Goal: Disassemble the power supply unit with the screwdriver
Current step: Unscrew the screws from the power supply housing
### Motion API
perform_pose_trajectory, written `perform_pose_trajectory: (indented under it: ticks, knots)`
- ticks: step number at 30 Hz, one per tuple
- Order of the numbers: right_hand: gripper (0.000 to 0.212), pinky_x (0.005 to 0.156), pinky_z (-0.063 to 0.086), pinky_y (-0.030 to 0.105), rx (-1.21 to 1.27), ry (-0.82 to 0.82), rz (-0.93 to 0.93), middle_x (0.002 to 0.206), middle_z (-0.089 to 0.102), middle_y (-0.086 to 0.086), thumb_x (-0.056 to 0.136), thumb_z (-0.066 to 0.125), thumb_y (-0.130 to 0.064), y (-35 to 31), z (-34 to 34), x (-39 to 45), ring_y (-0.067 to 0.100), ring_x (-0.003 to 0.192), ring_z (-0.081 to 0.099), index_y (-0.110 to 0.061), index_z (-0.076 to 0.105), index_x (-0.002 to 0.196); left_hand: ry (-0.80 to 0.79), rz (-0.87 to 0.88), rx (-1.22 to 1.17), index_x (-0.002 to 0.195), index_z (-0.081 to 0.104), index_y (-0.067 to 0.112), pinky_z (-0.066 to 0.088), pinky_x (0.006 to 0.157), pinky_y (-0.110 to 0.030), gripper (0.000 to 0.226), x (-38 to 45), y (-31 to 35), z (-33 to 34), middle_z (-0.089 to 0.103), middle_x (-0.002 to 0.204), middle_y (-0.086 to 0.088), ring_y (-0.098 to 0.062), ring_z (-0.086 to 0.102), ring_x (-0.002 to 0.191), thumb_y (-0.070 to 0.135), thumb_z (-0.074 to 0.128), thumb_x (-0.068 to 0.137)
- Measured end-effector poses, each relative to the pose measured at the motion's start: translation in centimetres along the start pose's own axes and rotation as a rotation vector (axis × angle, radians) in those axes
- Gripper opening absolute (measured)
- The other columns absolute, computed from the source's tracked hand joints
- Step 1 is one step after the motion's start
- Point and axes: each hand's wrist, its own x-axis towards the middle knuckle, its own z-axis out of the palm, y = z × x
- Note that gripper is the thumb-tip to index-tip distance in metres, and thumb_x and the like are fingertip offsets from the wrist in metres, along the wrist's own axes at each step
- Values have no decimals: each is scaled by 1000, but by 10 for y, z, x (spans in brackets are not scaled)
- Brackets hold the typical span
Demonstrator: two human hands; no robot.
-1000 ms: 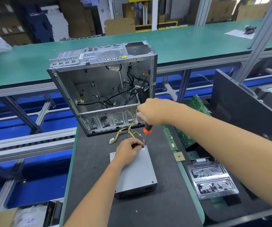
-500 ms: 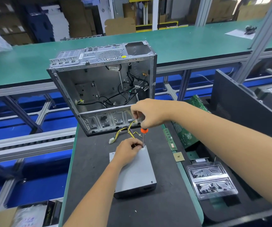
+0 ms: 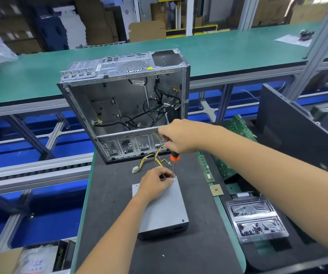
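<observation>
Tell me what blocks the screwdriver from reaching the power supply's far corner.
Nothing visible. The right hand holds the screwdriver upright, its tip at the far right corner of the power supply. The left hand rests beside the shaft; the yellow wires lie behind.

A dark grey tabletop (image 3: 108, 220) with a green edge fills the foreground. Beyond it, a long green workbench (image 3: 228, 48) on grey aluminium framing (image 3: 317, 42) runs across the room above blue panels (image 3: 40, 151). Stacked cardboard boxes (image 3: 98, 18) line the far side, evenly lit.
</observation>
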Motion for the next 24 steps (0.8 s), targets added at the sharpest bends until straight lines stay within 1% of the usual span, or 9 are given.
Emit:
perform_pose_trajectory:
  ticks: [2,4,8,10,13,17,19,21,24]
  knots:
    - [18,57,40,24,234,-53,-77,92,59,0,78,58,-1,-1,-8,-2,16,77,52,-15,55,91,-5,7,2,76,67,41,38,69,-17,10,-1,1,-1,64,89,27,9,56,79,31,69,77]
    - [16,57,41,25,254,-55,-63,87,57,-1,77,61,-5,-3,-9,-4,16,76,52,-13,56,90,-8,7,-9,75,67,39,38,68,-16,9,0,1,-1,65,88,26,8,56,78,31,70,76]
    - [13,48,24,28,-180,12,31,79,47,5,98,41,-19,-4,-1,0,13,59,36,-10,44,90,-17,-16,-20,76,68,40,42,73,-18,9,0,2,-2,66,86,24,6,56,76,31,71,76]
    - [1,50,30,26,55,-20,-10,88,56,5,92,49,-12,0,-3,0,12,64,43,-12,49,93,-20,-11,-13,73,66,42,42,73,-19,12,0,2,-2,66,86,25,6,56,76,31,71,76]
    - [22,60,44,26,292,-54,-77,96,57,1,77,60,-4,-1,-9,-5,15,79,52,-14,56,95,-10,-10,-9,71,66,43,42,72,-19,14,1,3,-2,66,85,26,7,56,76,31,72,75]
    - [10,52,33,31,-204,10,59,91,50,6,94,47,-19,-2,1,-1,22,73,46,-10,44,91,2,-27,-15,69,66,44,44,72,-20,15,1,4,-1,66,85,25,5,56,76,32,73,75]
    - [3,54,33,29,-50,10,33,91,55,5,92,49,-12,2,1,0,23,76,49,-10,48,93,7,-28,-9,70,67,43,44,73,-21,14,1,4,-1,66,86,24,5,57,78,32,73,75]
    - [19,57,39,26,260,-46,-12,91,59,1,80,59,-3,7,-6,-1,19,78,53,-14,53,95,15,-30,-6,72,69,41,42,72,-20,11,1,3,0,66,87,23,5,57,79,32,73,76]
    - [16,59,46,31,225,-43,25,91,56,4,82,62,-15,4,-6,-5,19,74,53,-12,53,95,21,-23,-17,73,69,40,41,70,-19,10,1,2,1,66,87,22,6,57,79,31,74,76]
